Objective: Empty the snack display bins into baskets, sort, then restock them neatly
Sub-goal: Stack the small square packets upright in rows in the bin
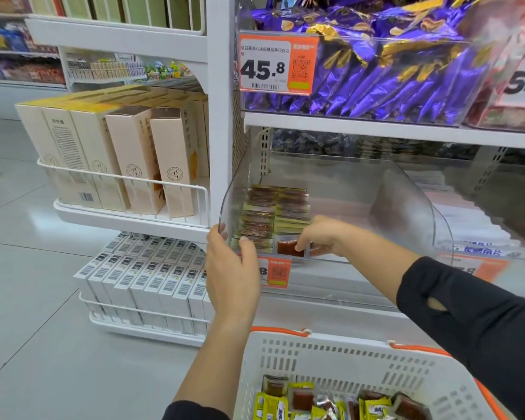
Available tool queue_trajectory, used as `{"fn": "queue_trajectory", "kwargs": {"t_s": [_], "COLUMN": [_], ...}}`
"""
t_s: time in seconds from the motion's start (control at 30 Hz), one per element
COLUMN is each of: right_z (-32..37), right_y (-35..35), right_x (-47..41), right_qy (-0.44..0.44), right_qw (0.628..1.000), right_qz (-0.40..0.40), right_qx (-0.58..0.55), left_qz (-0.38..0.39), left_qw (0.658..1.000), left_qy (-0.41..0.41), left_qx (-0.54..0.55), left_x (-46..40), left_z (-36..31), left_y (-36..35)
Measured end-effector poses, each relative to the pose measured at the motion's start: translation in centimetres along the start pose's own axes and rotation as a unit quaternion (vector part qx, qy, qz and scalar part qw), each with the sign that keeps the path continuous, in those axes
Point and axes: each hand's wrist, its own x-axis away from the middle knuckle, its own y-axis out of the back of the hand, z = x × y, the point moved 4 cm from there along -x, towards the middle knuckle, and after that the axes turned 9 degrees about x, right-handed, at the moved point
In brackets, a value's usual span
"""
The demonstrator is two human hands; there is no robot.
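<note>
Restock step, by the look of it. Left hand (231, 268) grips the front-left corner of the clear bin (331, 177), steadying it. Right hand (323, 236) is inside, pinching one red snack packet (290, 248) at the front wall. Two neat rows of packets (275, 215) already sit at bin left; exact count unreadable. Basket (331, 356) below holds a loose pile. Packets look light, flat, slick film; pinch by the edges. One bin, one basket in work.

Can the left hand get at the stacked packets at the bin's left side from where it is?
Probably yes. The left hand grips the clear bin's front-left corner, right beside the stacked packets. The bin is open on top, and the right hand works further right, on a red packet.
</note>
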Motion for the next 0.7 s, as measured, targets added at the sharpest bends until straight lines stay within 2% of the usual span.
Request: {"fn": "queue_trajectory", "kwargs": {"t_s": [0.17, 0.37, 0.43, 0.5, 0.57, 0.63, 0.7], "right_z": [-0.1, -0.1, -0.2, -0.4, -1.7, -3.9, -7.1], "right_y": [0.2, 1.9, 3.4, 5.2, 6.4, 6.4, 4.5], "right_x": [0.6, 3.6, 5.0, 6.5, 8.9, 11.2, 12.9], "right_qy": [-0.009, 0.038, 0.076, 0.147, 0.215, 0.251, 0.272], "right_qw": [1.000, 0.992, 0.986, 0.974, 0.943, 0.912, 0.890], "right_qz": [0.003, -0.033, -0.078, -0.165, -0.246, -0.266, -0.243], "right_qx": [-0.020, 0.117, 0.123, 0.056, -0.065, -0.186, -0.272], "left_qz": [-0.002, -0.020, -0.044, -0.086, -0.129, -0.150, -0.152], "left_qw": [1.000, 1.000, 0.999, 0.995, 0.986, 0.977, 0.974], "left_qy": [0.003, -0.007, -0.027, -0.057, -0.089, -0.089, -0.032], "left_qx": [0.007, -0.001, -0.007, 0.013, 0.059, 0.126, 0.163], "left_x": [-0.1, 0.6, 1.1, 1.9, 3.7, 6.1, 9.0], "left_z": [0.2, -0.2, -0.9, -1.5, -2.1, -1.9, 0.5], "left_y": [-0.1, 0.2, 0.4, 0.6, 0.8, 0.5, -0.7]}}
